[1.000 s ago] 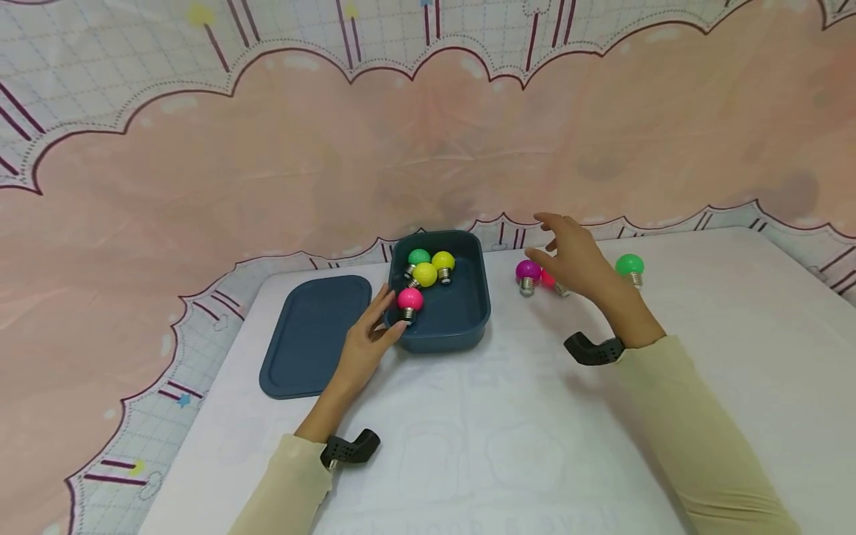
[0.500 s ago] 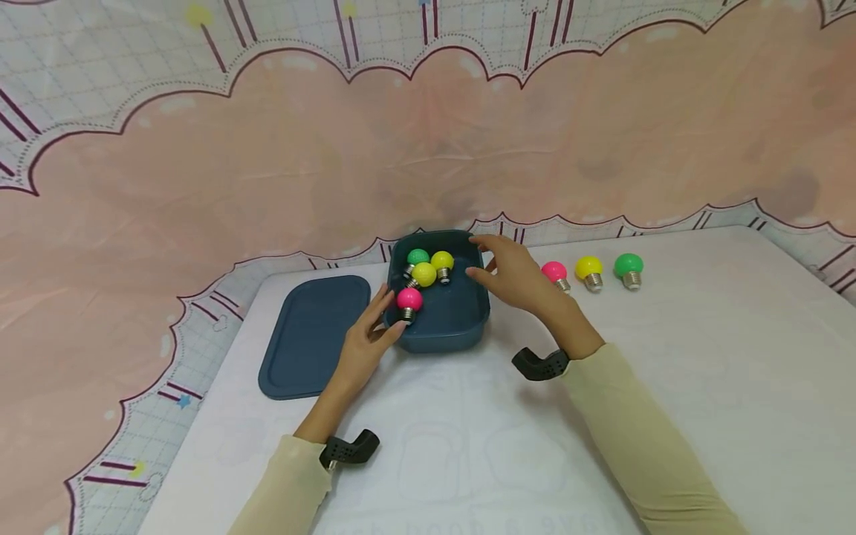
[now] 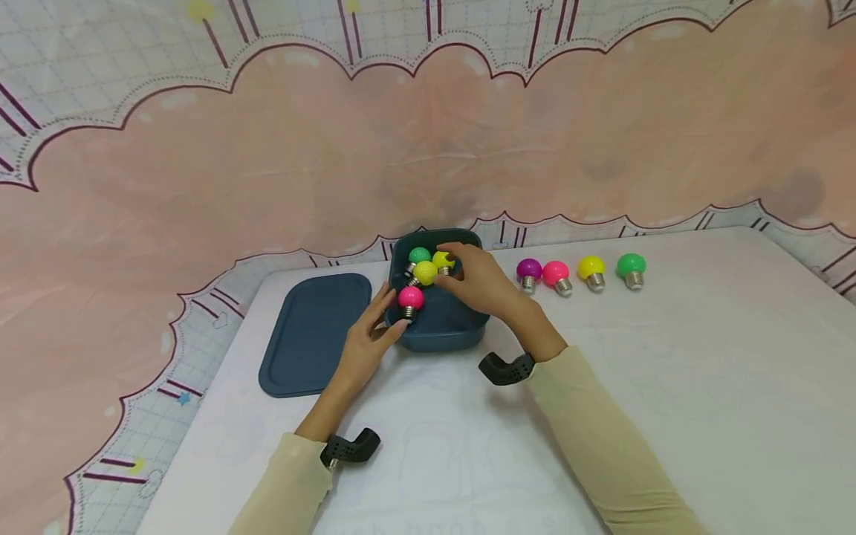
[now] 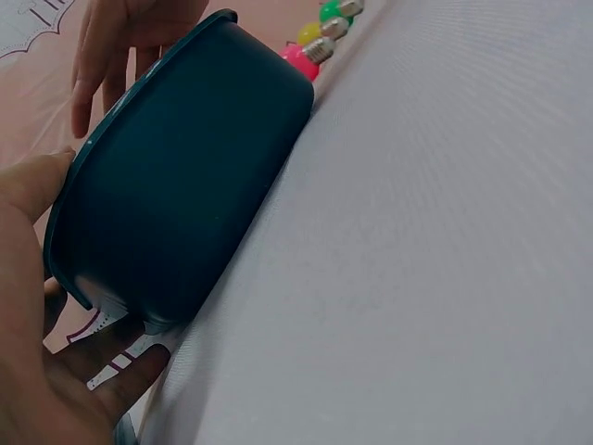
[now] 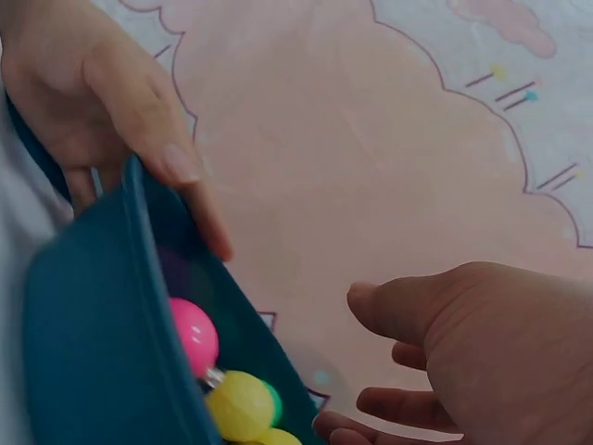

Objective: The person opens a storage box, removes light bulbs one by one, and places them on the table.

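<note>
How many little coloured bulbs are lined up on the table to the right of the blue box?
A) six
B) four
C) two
B: the head view shows a purple bulb, a pink bulb, a yellow bulb and a green bulb in a row on the table, outside the blue box.

Our left hand lies fwd, fingers straight, thumb apart. Our right hand reaches fwd, fingers loosely curled & spread. Both arms in cream sleeves w/ black wrist mounts.
</note>
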Demonstrator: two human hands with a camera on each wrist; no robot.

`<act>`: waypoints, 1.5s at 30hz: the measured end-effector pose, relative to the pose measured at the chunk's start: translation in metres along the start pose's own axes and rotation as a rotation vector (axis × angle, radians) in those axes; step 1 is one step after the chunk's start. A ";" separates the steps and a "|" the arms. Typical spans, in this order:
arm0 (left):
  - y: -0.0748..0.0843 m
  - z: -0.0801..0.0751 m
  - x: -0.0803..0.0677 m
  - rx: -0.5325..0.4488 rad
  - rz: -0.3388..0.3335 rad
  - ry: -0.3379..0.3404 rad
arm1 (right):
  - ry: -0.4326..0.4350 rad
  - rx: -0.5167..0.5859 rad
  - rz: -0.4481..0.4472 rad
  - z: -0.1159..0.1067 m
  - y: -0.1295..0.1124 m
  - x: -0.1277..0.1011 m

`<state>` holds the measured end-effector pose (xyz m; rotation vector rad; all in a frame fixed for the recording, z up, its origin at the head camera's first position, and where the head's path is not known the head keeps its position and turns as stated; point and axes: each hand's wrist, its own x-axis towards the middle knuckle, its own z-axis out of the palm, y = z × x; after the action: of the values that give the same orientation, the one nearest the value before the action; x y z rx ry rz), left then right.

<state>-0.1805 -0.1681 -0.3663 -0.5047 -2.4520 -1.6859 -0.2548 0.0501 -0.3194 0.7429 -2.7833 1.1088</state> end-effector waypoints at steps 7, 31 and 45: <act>-0.001 -0.001 0.000 0.006 0.000 -0.003 | -0.049 0.027 0.011 0.026 -0.006 0.006; 0.000 -0.001 0.001 0.029 0.018 0.011 | -0.219 0.045 0.115 0.056 -0.005 0.024; -0.003 -0.001 0.001 0.023 0.024 0.012 | -0.263 0.051 0.124 0.064 -0.006 0.033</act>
<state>-0.1825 -0.1695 -0.3679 -0.5169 -2.4445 -1.6447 -0.2730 -0.0095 -0.3563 0.7827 -3.0679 1.1851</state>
